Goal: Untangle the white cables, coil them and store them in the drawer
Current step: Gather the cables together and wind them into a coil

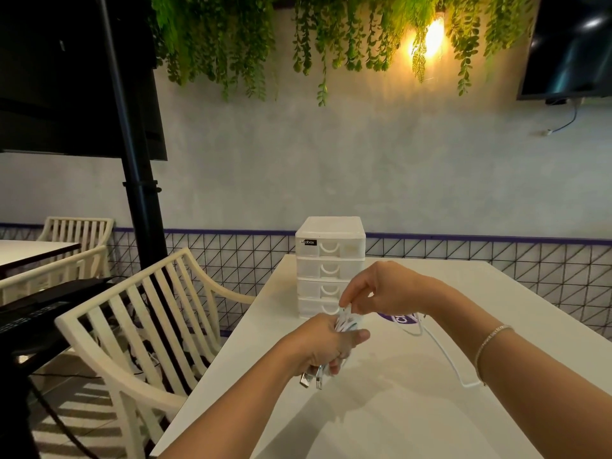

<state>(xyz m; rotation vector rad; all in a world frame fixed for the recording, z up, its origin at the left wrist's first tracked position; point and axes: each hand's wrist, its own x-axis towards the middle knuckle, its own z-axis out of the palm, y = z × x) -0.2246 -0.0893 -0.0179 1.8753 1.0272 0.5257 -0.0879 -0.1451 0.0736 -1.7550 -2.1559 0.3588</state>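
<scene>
Coils of white cable (346,323) sit gripped in the left hand (326,346), right hand (374,294) pinching a strand; the trailing tail may snag and loosen them

Cables (344,324): white, thin, gathered into a bundle of loops above the table's near half, in front of the drawer unit. Metal plug ends (311,380) hang below the bundle. One loose strand (445,354) trails right from the bundle, curves across the tabletop and ends near the right forearm.

Drawer unit (330,266): white translucent plastic, four stacked drawers, all closed, upright at the table's far edge.
</scene>
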